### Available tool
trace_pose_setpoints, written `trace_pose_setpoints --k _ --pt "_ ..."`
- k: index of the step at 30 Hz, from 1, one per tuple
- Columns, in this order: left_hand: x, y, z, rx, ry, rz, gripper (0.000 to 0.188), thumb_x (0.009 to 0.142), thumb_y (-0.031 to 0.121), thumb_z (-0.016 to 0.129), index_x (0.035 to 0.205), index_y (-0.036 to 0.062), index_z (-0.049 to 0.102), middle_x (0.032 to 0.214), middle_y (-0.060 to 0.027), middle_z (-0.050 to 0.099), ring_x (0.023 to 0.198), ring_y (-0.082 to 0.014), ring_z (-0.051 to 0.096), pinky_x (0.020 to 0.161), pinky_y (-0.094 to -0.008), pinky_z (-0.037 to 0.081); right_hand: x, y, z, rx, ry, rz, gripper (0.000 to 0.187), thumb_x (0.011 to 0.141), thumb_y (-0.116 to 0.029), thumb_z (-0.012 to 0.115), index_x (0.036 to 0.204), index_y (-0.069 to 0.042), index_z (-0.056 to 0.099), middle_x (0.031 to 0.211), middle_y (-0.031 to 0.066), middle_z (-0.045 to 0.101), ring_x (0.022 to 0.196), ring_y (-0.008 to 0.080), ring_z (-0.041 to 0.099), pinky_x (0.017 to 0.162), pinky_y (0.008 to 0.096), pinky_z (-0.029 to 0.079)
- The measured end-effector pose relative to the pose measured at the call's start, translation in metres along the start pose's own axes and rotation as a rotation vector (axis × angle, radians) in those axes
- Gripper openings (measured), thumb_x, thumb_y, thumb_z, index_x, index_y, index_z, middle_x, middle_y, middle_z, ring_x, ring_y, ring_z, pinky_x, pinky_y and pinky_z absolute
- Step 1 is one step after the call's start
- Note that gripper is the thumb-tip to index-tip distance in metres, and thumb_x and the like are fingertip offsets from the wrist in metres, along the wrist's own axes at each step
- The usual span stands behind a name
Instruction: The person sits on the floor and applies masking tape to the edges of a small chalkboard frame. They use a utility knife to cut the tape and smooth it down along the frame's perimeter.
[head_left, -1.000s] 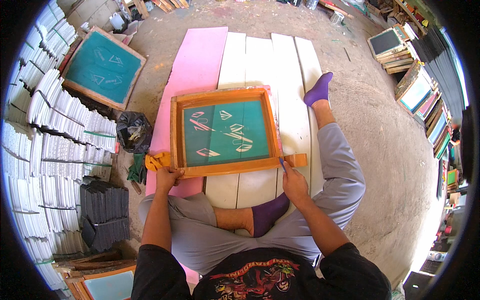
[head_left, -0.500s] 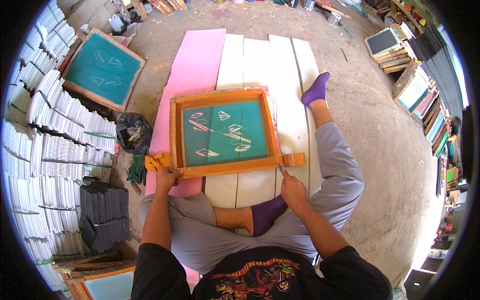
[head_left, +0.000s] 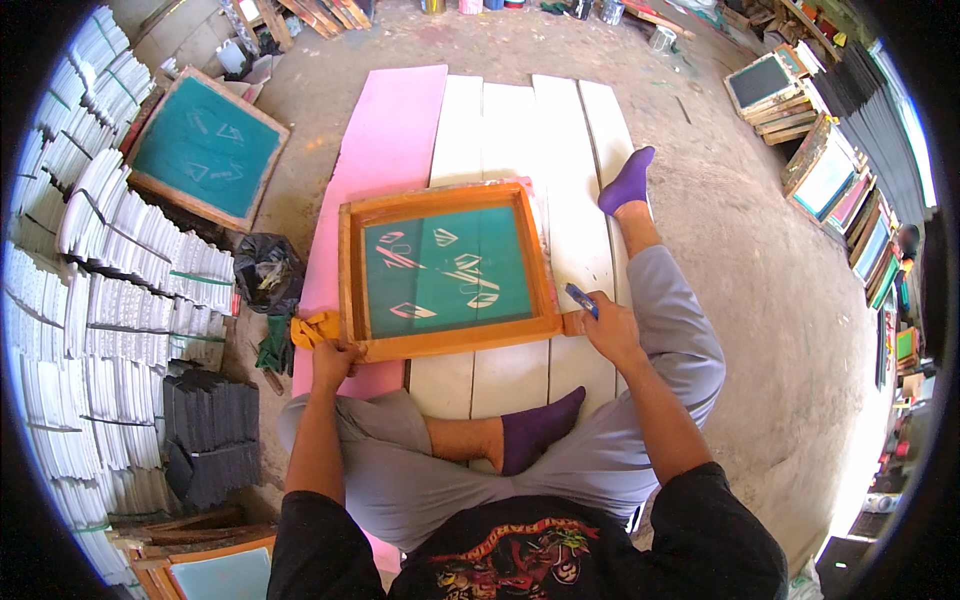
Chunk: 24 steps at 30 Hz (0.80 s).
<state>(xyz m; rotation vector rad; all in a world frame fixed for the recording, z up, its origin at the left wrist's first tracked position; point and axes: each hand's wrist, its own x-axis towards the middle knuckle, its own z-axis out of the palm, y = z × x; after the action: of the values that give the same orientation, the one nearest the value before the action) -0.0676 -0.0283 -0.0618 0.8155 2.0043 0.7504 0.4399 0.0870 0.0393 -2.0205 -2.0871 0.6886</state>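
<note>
- Stacks of white sheets [head_left: 110, 290] fill the far left, with a dark grey pile [head_left: 205, 440] below them and a second teal screen [head_left: 205, 150] leaning above.
- A black bag [head_left: 265, 272] sits on the floor just left of the pink board [head_left: 385, 140].
- The left hand [head_left: 333, 362] rests on the lower left corner of the wooden screen frame [head_left: 447, 265], fingers curled over its bottom rail, beside a yellow rag [head_left: 312, 328].
- The frame lies flat across the pink board and the white planks [head_left: 520, 140], its teal mesh showing pale cut-out shapes.
- The right hand [head_left: 612, 328] sits at the frame's lower right corner, fingers closed around a small blue tool [head_left: 582, 299] whose tip points up and left, touching or just off the frame's edge.
- More framed screens [head_left: 800, 130] stack at the far right.
</note>
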Motion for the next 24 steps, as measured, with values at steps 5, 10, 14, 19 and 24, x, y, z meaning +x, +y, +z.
trace_pose_setpoints --k 5,10,14,19,24 --pt "-0.013 0.002 -0.008 0.017 0.02 -0.061 0.027 0.082 0.016 0.087 0.076 -0.0037 0.069 0.063 -0.0098 0.066 0.047 -0.0156 0.061 0.043 -0.0305 0.051 -0.024 0.002 0.049 0.086 0.066 -0.252 0.044 0.092 -0.016 0.066 0.134 -0.003 0.059 0.101 0.027 0.07 0.094 0.0467 0.068 0.083 0.0551 0.053" --pt "-0.009 0.008 -0.004 0.012 -0.007 -0.057 0.027 0.081 0.017 0.087 0.076 -0.0026 0.069 0.064 -0.0095 0.067 0.047 -0.0153 0.061 0.043 -0.0298 0.051 -0.056 -0.006 0.054 0.106 -0.045 -0.075 0.047 0.094 -0.012 0.063 0.139 0.0 0.055 0.105 0.03 0.067 0.097 0.0476 0.066 0.086 0.0537 0.052" --pt "-0.01 0.011 -0.005 0.028 -0.01 -0.053 0.028 0.082 0.018 0.087 0.075 -0.0026 0.07 0.062 -0.0091 0.066 0.047 -0.0152 0.061 0.043 -0.0297 0.051 -0.056 0.005 0.071 0.089 -0.007 -0.112 0.048 0.097 -0.013 0.059 0.143 -0.001 0.051 0.103 0.0301 0.066 0.095 0.0492 0.065 0.086 0.0554 0.051" --pt "-0.009 0.004 -0.006 -0.019 -0.002 -0.041 0.03 0.082 0.019 0.087 0.072 -0.003 0.07 0.06 -0.0092 0.065 0.046 -0.0154 0.061 0.044 -0.0297 0.051 -0.053 0.007 0.078 0.095 -0.054 -0.129 0.051 0.099 -0.015 0.054 0.148 -0.002 0.046 0.104 0.03 0.065 0.094 0.0503 0.065 0.085 0.0587 0.051" --pt "-0.005 0.002 -0.006 0.013 -0.01 -0.04 0.029 0.082 0.019 0.087 0.073 -0.0034 0.07 0.061 -0.0092 0.066 0.047 -0.0155 0.062 0.044 -0.03 0.052 -0.054 0.005 0.076 0.094 -0.062 -0.127 0.05 0.1 -0.014 0.054 0.147 -0.001 0.047 0.103 0.0297 0.065 0.094 0.0497 0.065 0.085 0.0581 0.051"
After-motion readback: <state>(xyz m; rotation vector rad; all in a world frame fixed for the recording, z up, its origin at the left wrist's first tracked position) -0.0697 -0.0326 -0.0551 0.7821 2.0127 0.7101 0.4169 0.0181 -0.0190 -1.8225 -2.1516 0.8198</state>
